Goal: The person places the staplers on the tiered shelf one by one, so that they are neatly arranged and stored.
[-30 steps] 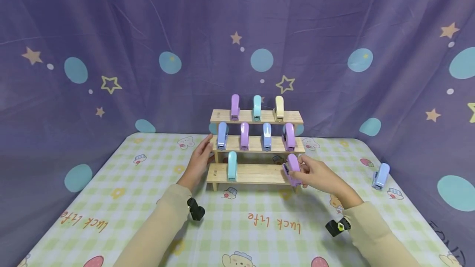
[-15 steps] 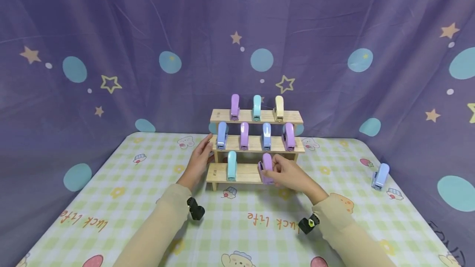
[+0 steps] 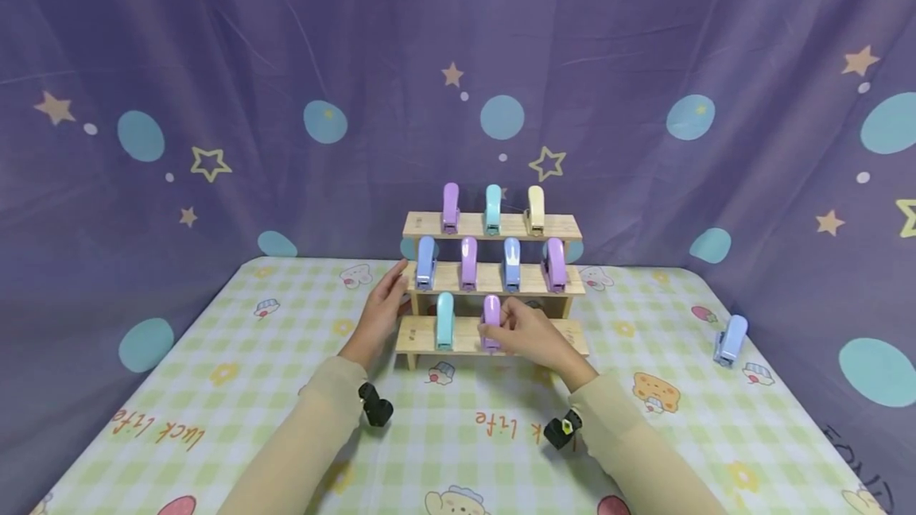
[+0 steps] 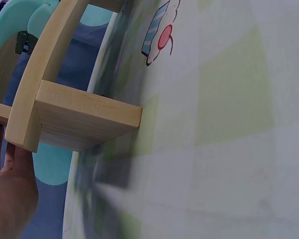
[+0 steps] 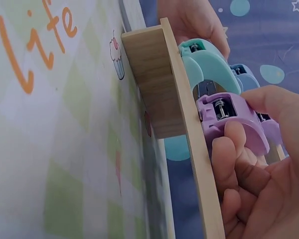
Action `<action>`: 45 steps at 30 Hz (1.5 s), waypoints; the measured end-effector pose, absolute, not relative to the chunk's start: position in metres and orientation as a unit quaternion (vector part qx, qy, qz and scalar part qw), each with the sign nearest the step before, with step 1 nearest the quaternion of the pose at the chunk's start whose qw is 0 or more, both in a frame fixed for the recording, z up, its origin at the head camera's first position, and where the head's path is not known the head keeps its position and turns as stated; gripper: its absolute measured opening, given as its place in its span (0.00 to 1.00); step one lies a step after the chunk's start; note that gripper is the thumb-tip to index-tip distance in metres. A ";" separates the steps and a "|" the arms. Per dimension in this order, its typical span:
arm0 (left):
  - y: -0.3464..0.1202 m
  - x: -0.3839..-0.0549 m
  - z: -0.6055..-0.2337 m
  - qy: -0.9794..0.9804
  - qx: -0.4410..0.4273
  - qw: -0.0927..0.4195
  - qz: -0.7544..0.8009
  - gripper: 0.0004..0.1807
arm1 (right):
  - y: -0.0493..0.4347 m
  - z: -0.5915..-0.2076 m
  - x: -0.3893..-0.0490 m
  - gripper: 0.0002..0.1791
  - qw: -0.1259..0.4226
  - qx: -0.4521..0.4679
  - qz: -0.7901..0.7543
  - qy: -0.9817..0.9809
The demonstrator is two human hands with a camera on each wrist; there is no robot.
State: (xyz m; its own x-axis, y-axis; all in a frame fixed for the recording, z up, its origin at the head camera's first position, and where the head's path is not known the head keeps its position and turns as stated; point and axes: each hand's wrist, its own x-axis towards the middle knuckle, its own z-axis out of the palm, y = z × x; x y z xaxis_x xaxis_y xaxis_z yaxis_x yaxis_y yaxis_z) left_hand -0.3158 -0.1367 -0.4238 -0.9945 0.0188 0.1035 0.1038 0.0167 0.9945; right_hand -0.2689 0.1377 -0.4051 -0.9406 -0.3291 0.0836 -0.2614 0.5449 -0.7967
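Note:
A purple stapler (image 3: 490, 323) stands upright on the bottom shelf of the wooden three-tier rack (image 3: 525, 334). My right hand (image 3: 529, 332) pinches it from the right, with thumb and fingers on its sides in the right wrist view. Just left of it stands a teal stapler (image 3: 445, 320), with a small gap between them. My left hand (image 3: 381, 308) touches the rack's left end near the middle shelf, fingers fairly straight. Its fingertips are partly hidden behind the wood (image 4: 24, 124) in the left wrist view.
Blue and purple staplers (image 3: 468, 263) line the middle shelf. Purple, teal and yellow ones (image 3: 493, 209) stand on top. A lone blue stapler (image 3: 731, 340) is on the checked tablecloth (image 3: 286, 396) at far right. A purple curtain (image 3: 401, 38) hangs behind.
My right hand has moved left along the bottom shelf with the purple stapler, from the right end to beside the teal one. The left hand has stayed at the rack.

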 end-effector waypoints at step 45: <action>-0.137 -0.315 -0.423 -0.701 -0.042 0.029 -0.712 0.27 | 0.242 -0.398 -0.257 0.24 0.039 -0.121 -0.385 0.914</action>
State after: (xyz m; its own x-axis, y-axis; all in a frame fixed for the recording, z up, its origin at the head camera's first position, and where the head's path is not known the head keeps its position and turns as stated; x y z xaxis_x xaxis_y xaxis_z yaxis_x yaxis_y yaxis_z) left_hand -0.3151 -0.1366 -0.4225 -0.9948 0.0174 0.1004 0.1001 -0.0165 0.9948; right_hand -0.2575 0.2418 -0.3981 -0.9679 -0.2505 0.0219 -0.1907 0.6743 -0.7135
